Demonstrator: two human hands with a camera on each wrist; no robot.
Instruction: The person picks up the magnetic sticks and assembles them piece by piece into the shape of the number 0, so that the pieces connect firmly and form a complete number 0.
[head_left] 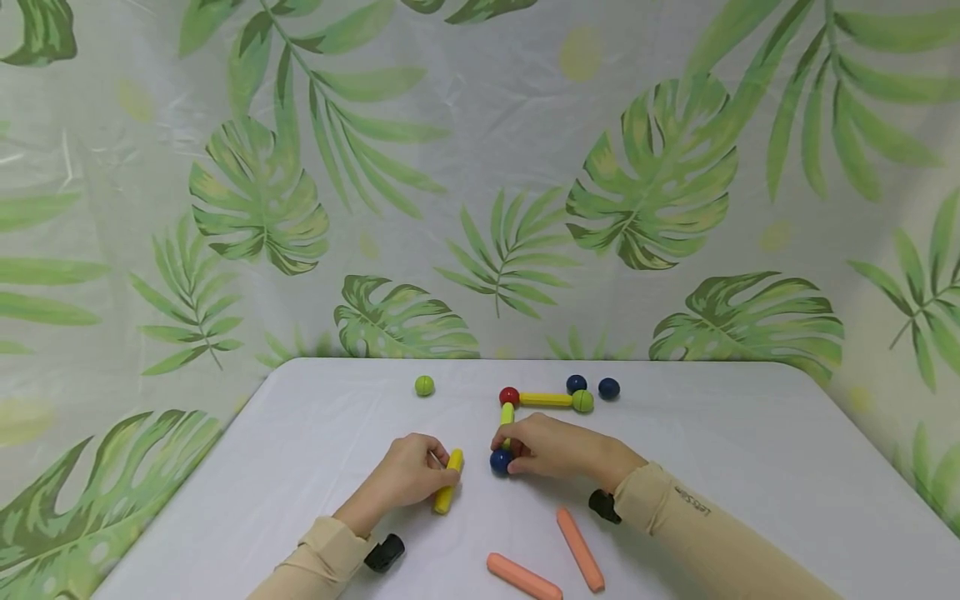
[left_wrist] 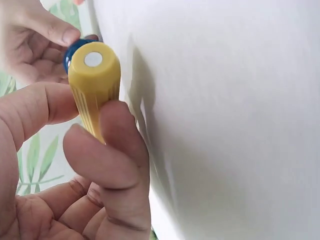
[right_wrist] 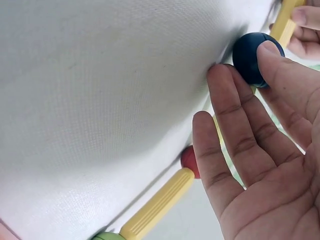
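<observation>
My left hand (head_left: 408,473) pinches a loose yellow stick (head_left: 448,490) between thumb and fingers, just left of the other hand. In the left wrist view the stick's near end (left_wrist: 95,62) shows a round silvery disc. With thumb and fingers, my right hand (head_left: 562,450) grips a dark blue ball (head_left: 500,462) at the near end of a yellow-green stick (head_left: 507,414). That stick runs back to a red ball (head_left: 509,397). From the red ball another yellow stick (head_left: 546,400) reaches right to a green ball (head_left: 582,401), forming a corner shape on the table.
Two dark blue balls (head_left: 609,388) lie at the back, right of the joined pieces. A single green ball (head_left: 424,385) is at the back left. Two salmon-pink sticks (head_left: 581,550) rest near the front of the white table (head_left: 300,433). A leaf-patterned cloth (head_left: 510,167) hangs behind.
</observation>
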